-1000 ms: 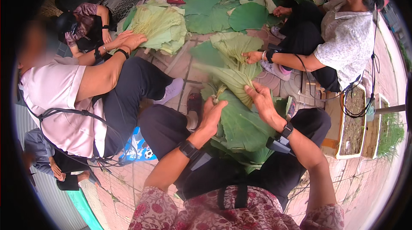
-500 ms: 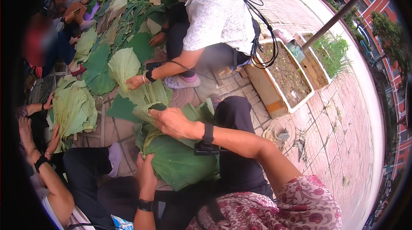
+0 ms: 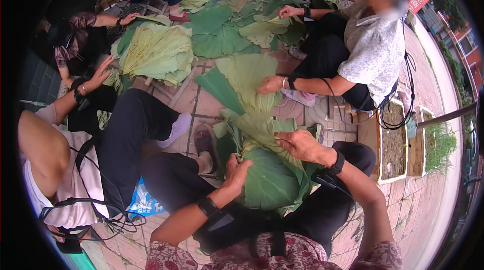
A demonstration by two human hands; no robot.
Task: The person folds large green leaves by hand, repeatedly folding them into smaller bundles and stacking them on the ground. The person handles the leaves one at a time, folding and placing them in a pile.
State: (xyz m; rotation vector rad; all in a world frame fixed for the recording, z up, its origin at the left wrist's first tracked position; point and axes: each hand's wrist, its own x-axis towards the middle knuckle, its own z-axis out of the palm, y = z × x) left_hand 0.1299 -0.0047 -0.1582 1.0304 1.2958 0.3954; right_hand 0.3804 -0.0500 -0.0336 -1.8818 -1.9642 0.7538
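A stack of large lotus leaves (image 3: 269,182) lies across my lap, its dark green face showing. My left hand (image 3: 235,175) is closed on the gathered left edge of this stack. Across from it, my right hand (image 3: 303,145) pinches a paler, creased lotus leaf (image 3: 257,125) that lies over the far side of the stack. More leaves are bunched between my two hands; how many layers each hand grips is hidden. Just beyond, a co-worker's hand (image 3: 272,85) rests on a broad pale leaf (image 3: 247,76), which overlaps the far end of my bundle.
A thick pile of leaves (image 3: 224,30) spreads over the paving farther off. To the left, a person sits beside a pale leaf stack (image 3: 159,53), with cables (image 3: 113,222) near. At right, a co-worker in a patterned shirt (image 3: 373,50) sits by soil-filled planter boxes (image 3: 392,144).
My view has turned, so the scene appears rotated and shifted. Both my hands still grip leaves. The neighbour on the left has lifted a hand away from the pale stack.
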